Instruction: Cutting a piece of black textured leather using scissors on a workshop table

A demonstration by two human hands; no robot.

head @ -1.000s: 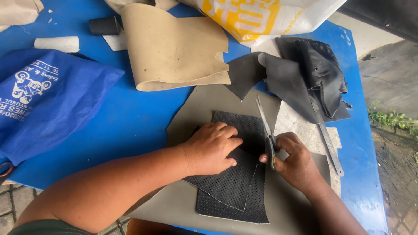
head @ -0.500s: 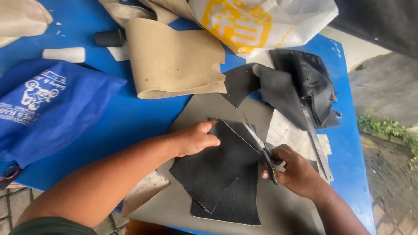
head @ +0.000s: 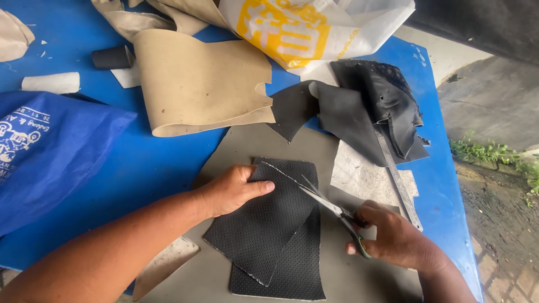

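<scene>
A: head view, only cam I have. My left hand (head: 233, 191) is flat on the black perforated sheet (head: 264, 224), fingers and thumb pinching its upper-left edge, pinning it to the grey board (head: 247, 143). Right hand (head: 396, 238) is clenched round the scissors (head: 331, 209), blades parted, tips at the sheet's top-right edge.

B: where's the sheet exactly?

A: mid-board, on the blue table (head: 157, 163). Two layers, top one rotated over a second black piece (head: 292, 275), so edges don't line up.

B: risks?

A: 1) left thumb sits near the blade line; if I push the cut fwd w/o shifting the hand, tips run toward it. 2) top layer only held at one corner, far end loose, prob. swivels under blade pressure and the cut wanders. 3) lower piece could get caught in the jaws too, since it overlaps under the cut path. Can't tell if the blades straddle one layer or both.

B: anything else in the way?

A: metal ruler (head: 396, 174) lies just beside my right hand, over the dark leather scraps (head: 359, 112); wrist could knock it. Tan sheet (head: 202, 84) and blue bag (head: 50, 151) well apart, no issue.
</scene>
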